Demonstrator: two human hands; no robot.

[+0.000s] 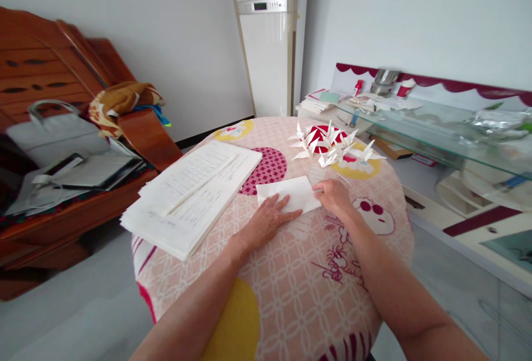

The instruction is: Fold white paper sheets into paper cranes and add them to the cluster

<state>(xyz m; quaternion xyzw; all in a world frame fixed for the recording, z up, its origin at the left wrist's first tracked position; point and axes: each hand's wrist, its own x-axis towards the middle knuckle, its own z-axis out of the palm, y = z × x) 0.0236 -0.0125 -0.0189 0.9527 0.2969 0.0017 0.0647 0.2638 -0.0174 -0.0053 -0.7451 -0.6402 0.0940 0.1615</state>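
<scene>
A white sheet of paper (286,190), rectangular and apparently folded, lies on the patterned tablecloth (291,289). My left hand (270,220) rests flat on its near left part, fingers spread. At the paper's right end, my right hand (332,195) has its fingers closed on the edge; the fingertips are partly hidden. Beyond the paper stand several folded white paper cranes (328,142) in a cluster. To the left is a thick stack of printed and handwritten sheets (199,184), its edges uneven.
A glass-topped cabinet (436,134) with papers, a cup and packets stands at the right. A wooden bench (83,211) at the left bears a grey bag (54,134), a notebook and clothes (120,103). A tall white air conditioner (266,51) stands behind the round table.
</scene>
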